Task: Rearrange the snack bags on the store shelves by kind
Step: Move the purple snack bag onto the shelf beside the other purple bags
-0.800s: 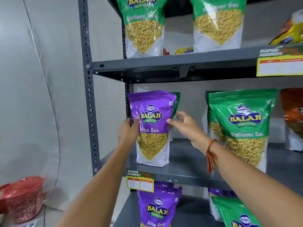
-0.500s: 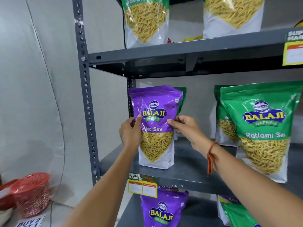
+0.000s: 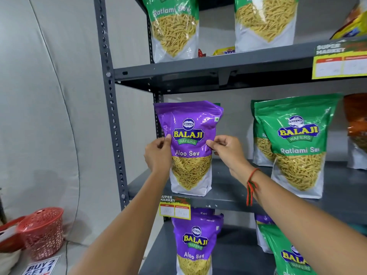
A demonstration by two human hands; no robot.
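Note:
A purple Aloo Sev bag (image 3: 188,124) stands upright at the left end of the grey middle shelf (image 3: 234,193). My left hand (image 3: 157,155) grips its left edge and my right hand (image 3: 227,152) pinches its right edge. A sliver of a green bag shows behind its top. To the right on the same shelf stand two green Ratlami Sev bags (image 3: 297,143), one behind the other. More green Ratlami Sev bags (image 3: 174,28) stand on the shelf above. Below, a purple Aloo Sev bag (image 3: 195,243) and a green bag (image 3: 288,253) stand on the lower shelf.
An orange bag (image 3: 356,126) sits at the far right of the middle shelf. The perforated shelf upright (image 3: 111,108) runs down the left. Red baskets (image 3: 42,231) and a "Buy 2 Get 1" sign (image 3: 40,267) lie on the floor at the left, by a grey wall.
My right hand has come from behind the purple bag to pinch its right edge, so both hands now hold it. The bag stands straighter near the shelf's front edge.

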